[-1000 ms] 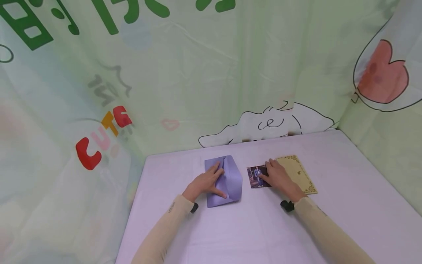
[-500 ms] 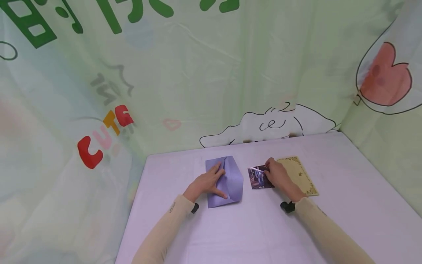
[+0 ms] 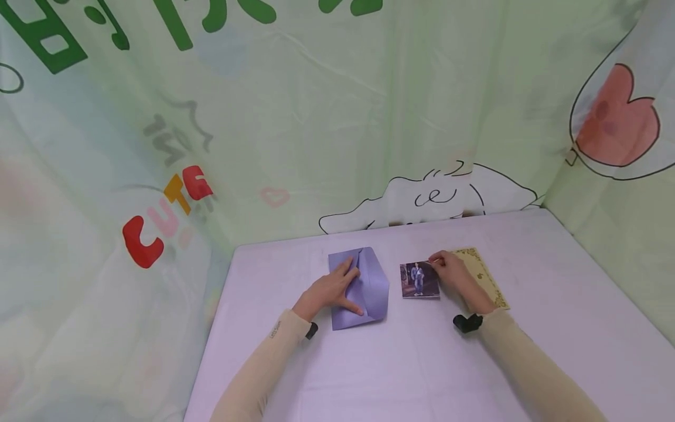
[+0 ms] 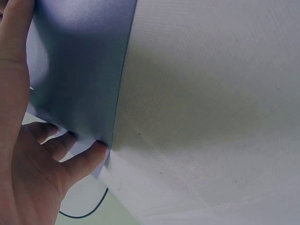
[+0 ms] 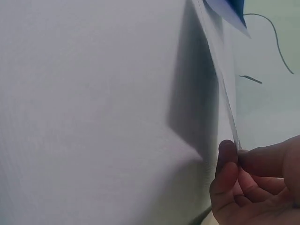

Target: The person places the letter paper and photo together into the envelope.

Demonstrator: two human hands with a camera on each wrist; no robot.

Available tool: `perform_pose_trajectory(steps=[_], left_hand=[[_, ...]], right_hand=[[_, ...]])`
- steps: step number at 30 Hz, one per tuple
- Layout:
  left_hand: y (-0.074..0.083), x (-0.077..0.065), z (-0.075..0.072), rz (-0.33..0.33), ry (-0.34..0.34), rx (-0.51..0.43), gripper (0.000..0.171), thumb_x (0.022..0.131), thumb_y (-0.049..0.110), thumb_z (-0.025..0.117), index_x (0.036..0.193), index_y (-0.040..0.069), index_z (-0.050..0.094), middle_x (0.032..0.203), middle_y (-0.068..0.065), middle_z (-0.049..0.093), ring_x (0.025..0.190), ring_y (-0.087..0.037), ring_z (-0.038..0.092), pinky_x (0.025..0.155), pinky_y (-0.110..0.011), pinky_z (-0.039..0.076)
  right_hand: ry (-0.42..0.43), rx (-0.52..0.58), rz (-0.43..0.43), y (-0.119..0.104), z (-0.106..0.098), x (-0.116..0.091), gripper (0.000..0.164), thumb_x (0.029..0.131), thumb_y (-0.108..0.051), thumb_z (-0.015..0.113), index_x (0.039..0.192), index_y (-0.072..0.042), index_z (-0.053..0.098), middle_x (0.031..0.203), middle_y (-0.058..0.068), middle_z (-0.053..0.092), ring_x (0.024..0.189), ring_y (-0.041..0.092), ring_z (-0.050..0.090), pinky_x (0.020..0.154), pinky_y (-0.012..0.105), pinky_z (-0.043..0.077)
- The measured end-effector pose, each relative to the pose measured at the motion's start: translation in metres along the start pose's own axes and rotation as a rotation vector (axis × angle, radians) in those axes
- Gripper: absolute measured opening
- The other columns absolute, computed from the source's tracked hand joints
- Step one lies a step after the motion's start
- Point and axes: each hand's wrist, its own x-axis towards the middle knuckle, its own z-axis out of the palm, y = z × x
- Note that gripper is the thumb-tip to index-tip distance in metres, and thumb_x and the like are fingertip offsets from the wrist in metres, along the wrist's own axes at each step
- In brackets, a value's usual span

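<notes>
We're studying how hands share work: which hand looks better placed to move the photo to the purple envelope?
Probably the right hand: its fingers pinch the photo by its edge, while the left hand lies spread on the purple envelope, likely better used to steady it.

High head view, facing forward and down
Close-up wrist views share its left hand [image 3: 331, 291], six o'clock, and right hand [image 3: 457, 276], four o'clock.

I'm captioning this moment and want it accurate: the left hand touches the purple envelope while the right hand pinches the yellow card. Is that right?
Not quite: the right hand pinches the photo, not the yellow card, as the head view shows. The left hand does touch the purple envelope.
</notes>
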Motion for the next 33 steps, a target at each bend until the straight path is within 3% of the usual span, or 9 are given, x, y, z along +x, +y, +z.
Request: perform_pose_trajectory(steps=[5, 16, 26, 33], left_hand=[[-0.001, 0.0, 0.001, -0.001, 0.002, -0.001, 0.095, 0.067, 0.076, 0.076, 0.136, 0.022, 0.039, 0.167, -0.018, 0.017, 0.151, -0.031, 0.031, 0.099, -0.045, 0.053], [-0.003, 0.001, 0.002, -0.003, 0.002, -0.012, 0.094, 0.067, 0.076, 0.077, 0.136, 0.023, 0.039, 0.167, -0.017, 0.017, 0.152, -0.032, 0.03, 0.101, -0.046, 0.052], [-0.002, 0.001, 0.002, 0.004, -0.002, -0.008, 0.096, 0.067, 0.076, 0.076, 0.137, 0.023, 0.039, 0.167, -0.017, 0.016, 0.151, -0.033, 0.031, 0.102, -0.045, 0.052], [-0.001, 0.001, 0.0, 0.007, 0.007, -0.002, 0.095, 0.066, 0.076, 0.076, 0.135, 0.022, 0.04, 0.167, -0.018, 0.018, 0.15, -0.034, 0.032, 0.103, -0.045, 0.051]], right_hand=[[-0.014, 0.018, -0.007, -0.004, -0.006, 0.001, 0.027, 0.104, -0.009, 0.048, 0.122, 0.008, 0.059, 0.114, 0.029, 0.064, 0.1, 0.038, 0.064, 0.087, 0.049, 0.053], [-0.018, 0.107, -0.055, -0.022, -0.007, 0.0, 0.028, 0.102, -0.006, 0.051, 0.123, 0.01, 0.059, 0.112, 0.031, 0.066, 0.092, 0.031, 0.067, 0.072, 0.029, 0.055], [-0.044, 0.127, -0.017, -0.029, 0.002, 0.0, 0.029, 0.104, -0.008, 0.049, 0.126, 0.008, 0.057, 0.117, 0.029, 0.064, 0.098, 0.032, 0.065, 0.079, 0.035, 0.057], [-0.042, 0.153, -0.046, -0.036, 0.007, 0.001, 0.027, 0.102, -0.006, 0.05, 0.123, 0.01, 0.059, 0.113, 0.03, 0.065, 0.097, 0.034, 0.067, 0.077, 0.035, 0.057]])
